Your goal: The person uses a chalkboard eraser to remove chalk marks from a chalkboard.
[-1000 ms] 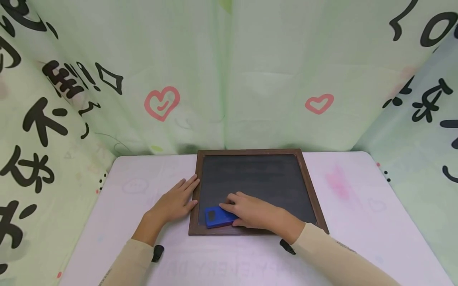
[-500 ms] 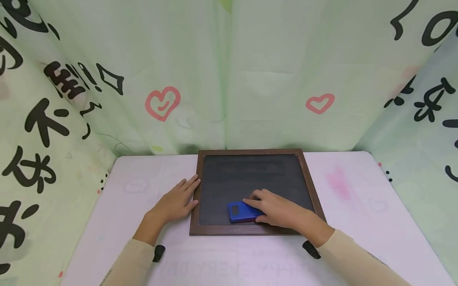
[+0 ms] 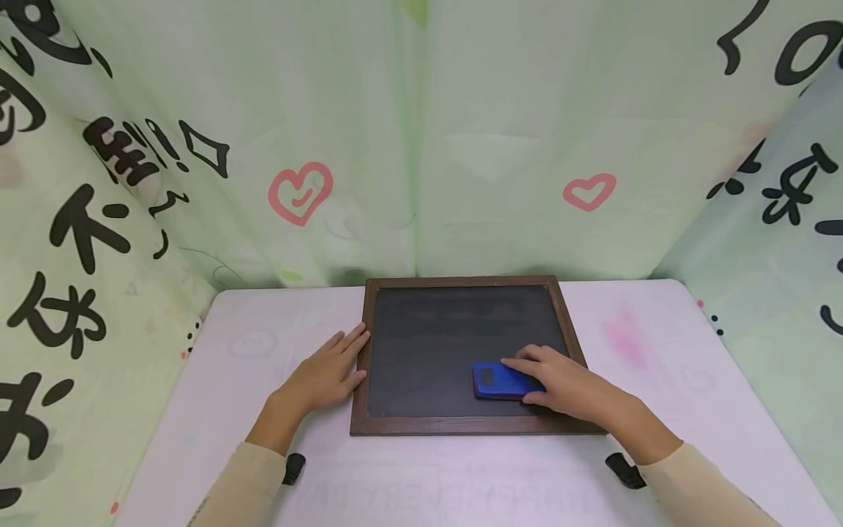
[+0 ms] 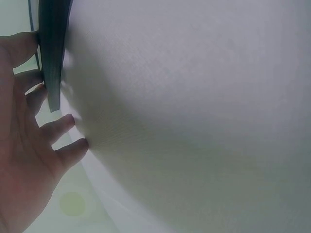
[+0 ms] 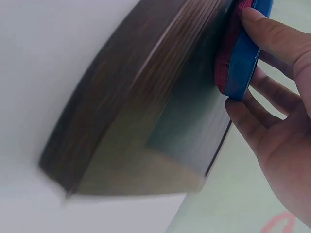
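Note:
A small blackboard (image 3: 435, 344) in a brown wooden frame lies flat on the table. My right hand (image 3: 566, 384) grips a blue chalkboard eraser (image 3: 498, 381) over the lower right part of the dark surface. In the right wrist view, the eraser (image 5: 244, 53) shows a dark red pad facing the board, with thumb and fingers on its blue back. My left hand (image 3: 323, 373) lies with straight fingers against the left side of the frame. The left wrist view shows its fingers (image 4: 73, 154) spread, some touching the frame's edge (image 4: 52, 53).
The white table (image 3: 276, 322) has a pink smudge (image 3: 624, 337) to the right of the blackboard. Behind and at both sides hangs a pale green curtain (image 3: 487, 146) with black lettering and red hearts. Black straps show near both wrists.
My right hand has slid the eraser rightward across the lower part of the blackboard, from the lower left corner toward the right side. The left hand stays at the frame.

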A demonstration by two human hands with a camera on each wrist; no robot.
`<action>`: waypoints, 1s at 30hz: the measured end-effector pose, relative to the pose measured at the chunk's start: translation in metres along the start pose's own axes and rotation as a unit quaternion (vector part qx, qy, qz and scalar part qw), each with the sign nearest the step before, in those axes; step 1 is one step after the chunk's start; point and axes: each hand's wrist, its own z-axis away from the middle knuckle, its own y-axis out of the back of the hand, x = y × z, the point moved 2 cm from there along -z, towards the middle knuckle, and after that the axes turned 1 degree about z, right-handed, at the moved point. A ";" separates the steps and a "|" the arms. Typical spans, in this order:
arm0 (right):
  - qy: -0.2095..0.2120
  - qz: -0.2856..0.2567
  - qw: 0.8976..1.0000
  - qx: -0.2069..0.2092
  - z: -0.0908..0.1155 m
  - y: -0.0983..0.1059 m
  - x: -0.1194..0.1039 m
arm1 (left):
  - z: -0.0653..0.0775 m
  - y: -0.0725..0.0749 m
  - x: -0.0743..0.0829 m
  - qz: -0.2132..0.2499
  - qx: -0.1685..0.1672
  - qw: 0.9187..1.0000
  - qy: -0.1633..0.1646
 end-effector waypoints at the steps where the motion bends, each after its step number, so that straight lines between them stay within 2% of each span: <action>1: -0.007 -0.001 1.000 0.002 0.004 0.001 0.004 | 0.000 0.000 0.000 0.000 0.000 1.000 0.000; 8: -0.044 -0.014 0.999 0.015 0.030 0.007 0.024 | 0.002 0.003 0.003 -0.004 0.004 1.000 -0.003; 13: -0.069 -0.023 0.997 0.015 0.037 0.009 0.032 | 0.002 0.004 0.004 -0.003 0.001 1.000 -0.004; 23: -0.071 -0.027 0.997 0.013 0.036 0.008 0.033 | 0.002 0.003 0.005 -0.001 -0.002 1.000 -0.003; 30: -0.053 -0.022 0.998 0.001 0.022 0.007 0.021 | 0.002 0.003 0.004 -0.002 -0.004 1.000 0.001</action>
